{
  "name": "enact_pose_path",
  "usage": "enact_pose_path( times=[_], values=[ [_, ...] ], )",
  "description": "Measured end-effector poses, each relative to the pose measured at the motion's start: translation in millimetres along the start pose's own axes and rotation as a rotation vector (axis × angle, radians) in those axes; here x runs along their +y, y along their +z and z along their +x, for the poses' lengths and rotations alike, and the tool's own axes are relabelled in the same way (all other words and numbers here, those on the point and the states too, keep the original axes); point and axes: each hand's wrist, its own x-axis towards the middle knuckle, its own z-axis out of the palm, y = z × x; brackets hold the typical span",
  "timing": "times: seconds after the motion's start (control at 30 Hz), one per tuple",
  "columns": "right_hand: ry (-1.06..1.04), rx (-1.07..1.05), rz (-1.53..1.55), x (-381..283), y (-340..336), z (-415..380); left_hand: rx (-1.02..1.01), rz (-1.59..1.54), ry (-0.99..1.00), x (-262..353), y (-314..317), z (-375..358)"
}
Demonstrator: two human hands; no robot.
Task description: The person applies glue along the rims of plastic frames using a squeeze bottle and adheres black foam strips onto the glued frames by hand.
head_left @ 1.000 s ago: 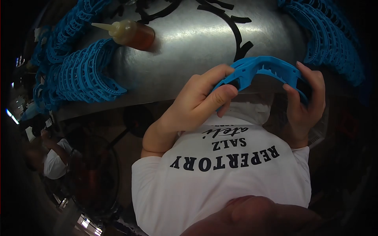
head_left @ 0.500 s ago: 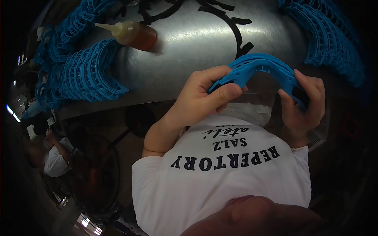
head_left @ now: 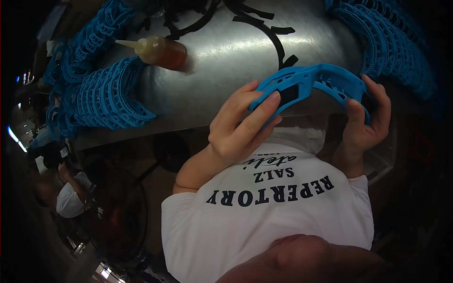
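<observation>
A curved blue plastic goggle frame is held up between both hands near the table's front edge, its arch toward the far side. My left hand is closed on its left end, fingers lying over a dark patch there. On the right end, my right hand grips with the thumb low on the near side and the fingers at the outer edge. A dark part shows beside these fingers, partly hidden. Beyond the frame, black curved strips lie on the metal table.
Stacks of similar blue frames stand at the left and right. A bottle of amber liquid with a pointed nozzle lies at the back left. A clear plastic bag hangs below the table edge. Another person is at far left.
The goggle frame has been turned in my hands, so its openings and the left end's dark patch now show. My left fingers have shifted along that end.
</observation>
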Motion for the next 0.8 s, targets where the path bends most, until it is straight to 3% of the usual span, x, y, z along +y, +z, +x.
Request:
enact_pose_path(
  times=[0.13, 0.27, 0.37, 0.4, 0.5, 0.77, 0.8],
  values=[
    [-0.011, -0.012, -0.030, -1.5, -0.4, -2.9, -0.015, 0.027, 0.000, -2.5, -0.5, -1.1],
    [-0.037, -0.012, -0.061, -0.2, 0.8, -2.7, 0.112, -0.232, 0.044, -8.4, 6.3, -2.4],
    [-0.066, -0.010, -0.074, 0.7, -1.4, -3.3, 0.020, -0.712, -0.228, -6.6, -2.6, 3.8],
    [-0.078, -0.024, -0.075, 1.0, -2.4, -3.5, 0.020, -0.711, -0.226, -6.6, -5.4, 7.3],
    [-0.104, -0.048, -0.080, 1.4, -3.2, -3.4, -0.202, -0.806, -0.463, -7.7, -14.1, 17.9],
    [-0.104, -0.037, -0.110, 5.0, 0.4, -4.1, -0.266, -0.766, -0.499, -16.6, -11.1, 16.6],
    [-0.110, -0.058, -0.085, 4.0, -0.5, -3.0, -0.225, -0.781, -0.434, -22.9, -8.1, 9.0]
  ],
)
